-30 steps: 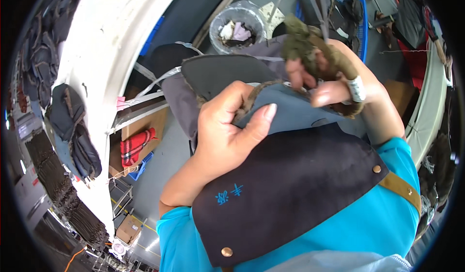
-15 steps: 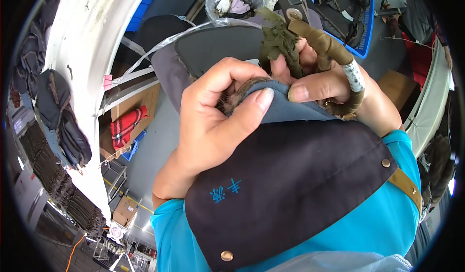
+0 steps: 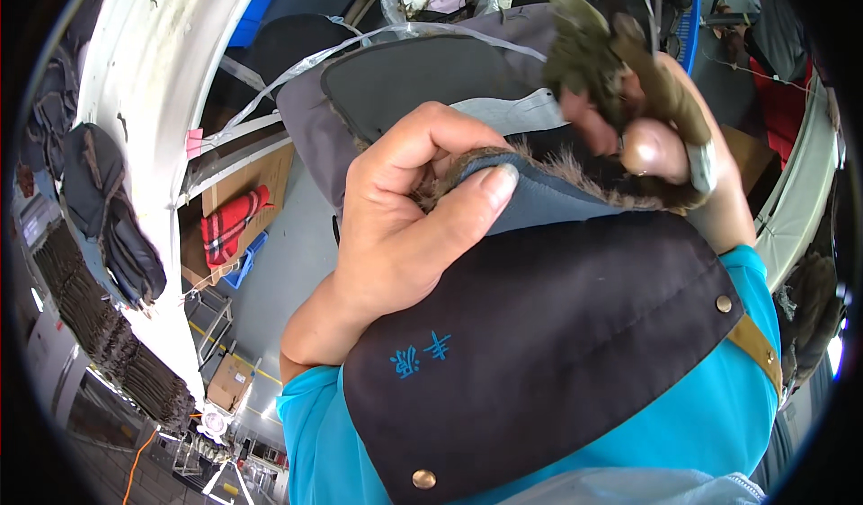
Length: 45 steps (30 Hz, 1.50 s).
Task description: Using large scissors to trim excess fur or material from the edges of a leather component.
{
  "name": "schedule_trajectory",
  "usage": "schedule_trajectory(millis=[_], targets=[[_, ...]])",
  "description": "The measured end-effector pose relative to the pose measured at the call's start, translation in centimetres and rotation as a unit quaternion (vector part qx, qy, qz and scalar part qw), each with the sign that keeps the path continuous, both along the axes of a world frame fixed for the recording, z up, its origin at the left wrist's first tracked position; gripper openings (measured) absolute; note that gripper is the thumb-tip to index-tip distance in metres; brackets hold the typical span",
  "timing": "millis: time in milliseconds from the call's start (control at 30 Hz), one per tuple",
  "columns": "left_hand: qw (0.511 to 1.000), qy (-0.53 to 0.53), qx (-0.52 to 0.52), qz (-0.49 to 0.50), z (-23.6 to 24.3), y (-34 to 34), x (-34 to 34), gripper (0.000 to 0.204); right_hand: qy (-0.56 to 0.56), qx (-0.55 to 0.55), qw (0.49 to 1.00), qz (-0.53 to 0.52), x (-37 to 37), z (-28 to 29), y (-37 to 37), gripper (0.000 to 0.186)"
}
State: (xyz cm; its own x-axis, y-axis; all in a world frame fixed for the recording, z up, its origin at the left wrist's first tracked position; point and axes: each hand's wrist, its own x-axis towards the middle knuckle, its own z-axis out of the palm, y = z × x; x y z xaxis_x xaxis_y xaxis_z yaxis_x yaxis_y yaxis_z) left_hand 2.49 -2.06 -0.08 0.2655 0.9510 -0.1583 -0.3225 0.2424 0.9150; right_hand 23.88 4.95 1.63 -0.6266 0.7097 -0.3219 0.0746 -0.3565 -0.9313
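Observation:
My left hand [image 3: 409, 213] pinches the edge of a blue-grey fabric piece [image 3: 562, 195] lined with brown fur, thumb on the cloth side. The fur edge shows along its top, running toward my right hand. My right hand [image 3: 652, 150], smeared by motion, is curled round the handles of scissors [image 3: 676, 101]. One handle loop is wrapped in olive tape with a whitish patch, and a frayed olive rag [image 3: 580, 51] covers the other. Their blades cannot be made out. Below both hands lies my dark apron bib [image 3: 539, 316].
Beyond my hands lies a dark grey panel [image 3: 422, 78] with a furry edge. Behind it stands a lined waste bin [image 3: 391, 6] with scraps. A white table edge [image 3: 153, 101] curves along the left, bearing dark fur-trimmed pieces [image 3: 94, 181]. A blue basket [image 3: 691, 29] is at far right.
My right hand has let go of the fabric edge and swung right, away from my left hand, carrying the scissors. My left hand still pinches the fabric in nearly the same spot.

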Motion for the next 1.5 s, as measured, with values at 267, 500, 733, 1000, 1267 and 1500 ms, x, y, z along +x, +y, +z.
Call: schedule_trajectory(millis=[267, 500, 733, 1000, 1267, 1500], targets=[[0.995, 0.047, 0.076, 0.044, -0.1, 0.3, 0.0, 0.015, -0.348, 0.386, 0.817, 0.251, 5.5, 2.3, 0.1, 0.099], [0.993, 0.044, 0.100, 0.049, -0.2, 0.3, 0.2, 0.020, -0.287, 0.365, 0.858, 0.221, 5.2, 2.2, -0.1, 0.077], [0.993, 0.040, 0.093, 0.055, 0.0, -0.1, 0.3, 0.021, -0.268, 0.393, 0.871, 0.125, 4.6, 0.7, -1.3, 0.071], [0.990, 0.024, 0.118, 0.068, -0.5, -0.2, 0.2, 0.020, -0.260, 0.412, 0.865, 0.120, 3.9, 0.7, -1.4, 0.064], [0.994, -0.017, 0.078, 0.070, -0.3, -0.2, 0.2, 0.021, -0.254, 0.441, 0.851, 0.131, 3.5, 0.2, -0.9, 0.067], [0.993, 0.011, 0.095, 0.072, -0.6, -0.3, 0.2, 0.021, -0.286, 0.445, 0.839, 0.125, 3.9, 0.0, -1.3, 0.065]])
